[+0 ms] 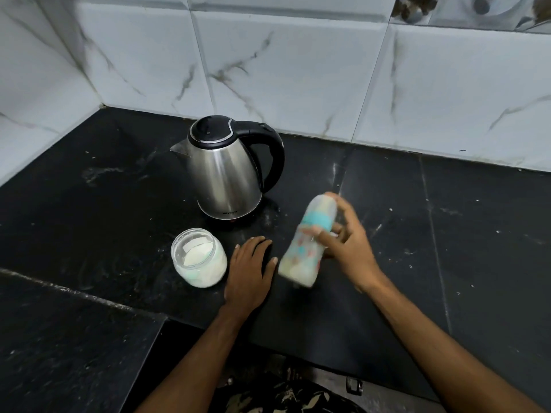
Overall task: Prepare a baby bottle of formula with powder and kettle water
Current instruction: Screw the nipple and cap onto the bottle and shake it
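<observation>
My right hand [346, 248] grips a baby bottle [304, 254] with a teal collar and a clear cap, tilted and blurred above the black counter [447, 234]. White liquid shows in the bottle's lower part. My left hand [250, 272] rests flat on the counter, fingers straight, just left of the bottle. An open glass jar of white powder [198, 257] stands left of that hand. A steel kettle [223, 171] with a black lid and handle stands behind, spout pointing left.
White marble-patterned wall tiles [298, 70] close the back and left of the counter corner. The counter's front edge steps down near my body. White powder specks are scattered over the dark surface.
</observation>
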A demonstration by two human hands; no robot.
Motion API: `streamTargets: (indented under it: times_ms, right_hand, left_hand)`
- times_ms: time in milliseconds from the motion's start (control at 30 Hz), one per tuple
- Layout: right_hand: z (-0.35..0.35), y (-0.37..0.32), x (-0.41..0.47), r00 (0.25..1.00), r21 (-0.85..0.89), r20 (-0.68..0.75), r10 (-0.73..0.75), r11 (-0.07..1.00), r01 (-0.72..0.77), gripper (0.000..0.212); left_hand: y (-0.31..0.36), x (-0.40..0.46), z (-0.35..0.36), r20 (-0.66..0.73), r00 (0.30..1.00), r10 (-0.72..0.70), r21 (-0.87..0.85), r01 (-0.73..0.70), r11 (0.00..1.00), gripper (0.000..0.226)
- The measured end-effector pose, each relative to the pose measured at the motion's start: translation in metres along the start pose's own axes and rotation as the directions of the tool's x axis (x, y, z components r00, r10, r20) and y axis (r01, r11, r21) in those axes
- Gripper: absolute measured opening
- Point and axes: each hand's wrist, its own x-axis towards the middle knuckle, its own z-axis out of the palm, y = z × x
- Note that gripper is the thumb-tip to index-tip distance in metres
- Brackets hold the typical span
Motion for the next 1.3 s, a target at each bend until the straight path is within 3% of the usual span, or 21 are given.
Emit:
streamTargets:
  times_ms: [67,100,233,267,300,400,433,467,567,600,667,767,833,933,1000,1100,1133,1267,1300]
  right_hand:
    - [-0.005,-0.003,0.012,0.978,0.203,-0.208,0.026,0.979,0.017,0.069]
    - [-0.005,-0.001,0.013,0.974,0.242,-0.224,0.031,0.970,0.025,0.068]
    - [0.004,0.007,-0.006,0.993,-0.076,0.116,0.003,0.997,0.006,0.075]
    - [0.003,0.008,-0.005,0.990,-0.101,0.139,-0.014,0.994,0.028,0.077]
    - [0.002,0.006,-0.002,0.994,-0.068,0.102,-0.042,0.996,0.049,0.077]
    - [-0.003,-0.001,0.013,0.981,0.133,-0.195,-0.011,0.990,0.038,0.072]
    - [-0.003,0.000,0.013,0.976,0.152,-0.217,-0.007,0.988,0.040,0.072]
    - [-0.002,0.003,0.009,0.984,0.124,-0.176,-0.013,0.992,0.036,0.072]
    - [0.004,0.009,-0.007,0.986,-0.106,0.167,-0.007,0.994,0.025,0.071]
    - [0.001,0.010,-0.007,0.975,-0.153,0.221,0.000,0.988,0.035,0.074]
    - [-0.003,0.003,0.004,0.992,-0.095,0.126,-0.028,0.995,0.040,0.081]
    - [-0.009,-0.007,0.020,0.991,0.199,-0.134,0.008,0.980,0.019,0.078]
    - [-0.006,-0.001,0.014,0.998,0.159,-0.063,-0.005,0.987,0.015,0.075]
    - [-0.001,0.010,-0.002,0.982,-0.056,0.185,-0.021,0.998,0.032,0.074]
    - [-0.002,0.009,0.004,0.992,-0.013,0.111,-0.067,0.998,0.069,0.073]
    - [-0.007,0.003,0.018,0.987,0.188,-0.159,-0.030,0.980,0.060,0.067]
    - [-0.005,0.004,0.016,0.987,0.214,-0.161,-0.019,0.975,0.054,0.067]
    - [0.003,0.019,-0.007,0.985,-0.069,0.167,-0.034,0.997,0.046,0.073]
    - [0.003,0.018,-0.006,0.984,-0.084,0.173,-0.041,0.995,0.056,0.072]
  left_hand:
    - [0.000,0.000,0.002,-0.005,1.000,-0.020,-0.013,0.020,1.000,0.050]
    - [0.000,-0.001,0.002,-0.008,1.000,-0.022,-0.020,0.022,1.000,0.050]
    - [-0.007,0.002,0.005,-0.003,1.000,0.022,0.018,-0.022,1.000,0.045]
    - [-0.007,0.002,0.005,-0.006,1.000,0.022,0.019,-0.022,1.000,0.045]
    - [-0.006,0.001,0.004,-0.017,1.000,0.016,0.009,-0.015,1.000,0.044]
    - [0.001,0.000,0.003,-0.040,0.999,-0.021,-0.020,0.021,1.000,0.049]
    - [0.001,0.000,0.003,-0.038,0.999,-0.021,-0.023,0.020,1.000,0.049]
    - [-0.001,0.000,0.003,-0.035,0.999,-0.011,-0.024,0.010,1.000,0.048]
    - [-0.007,0.002,0.005,-0.009,1.000,0.016,-0.011,-0.016,1.000,0.045]
    - [-0.008,0.002,0.005,-0.006,1.000,0.015,-0.012,-0.015,1.000,0.045]
    - [-0.006,0.000,0.004,-0.029,1.000,0.011,-0.018,-0.011,1.000,0.046]
    - [-0.002,0.000,0.005,-0.056,0.998,-0.015,-0.033,0.013,0.999,0.047]
    - [-0.006,0.001,0.008,-0.047,0.999,0.007,-0.026,-0.008,1.000,0.044]
    - [-0.014,0.002,0.011,-0.003,1.000,0.020,0.026,-0.020,0.999,0.048]
    - [-0.010,0.001,0.009,-0.036,0.999,0.014,-0.004,-0.014,1.000,0.044]
    - [-0.001,0.000,0.003,-0.067,0.998,-0.015,-0.033,0.013,0.999,0.046]
    - [-0.001,0.000,0.004,-0.061,0.998,-0.017,-0.034,0.015,0.999,0.046]
    - [-0.018,0.004,0.013,0.038,0.999,0.022,0.072,-0.024,0.997,0.053]
    - [-0.019,0.004,0.013,0.035,0.999,0.019,0.064,-0.022,0.998,0.053]
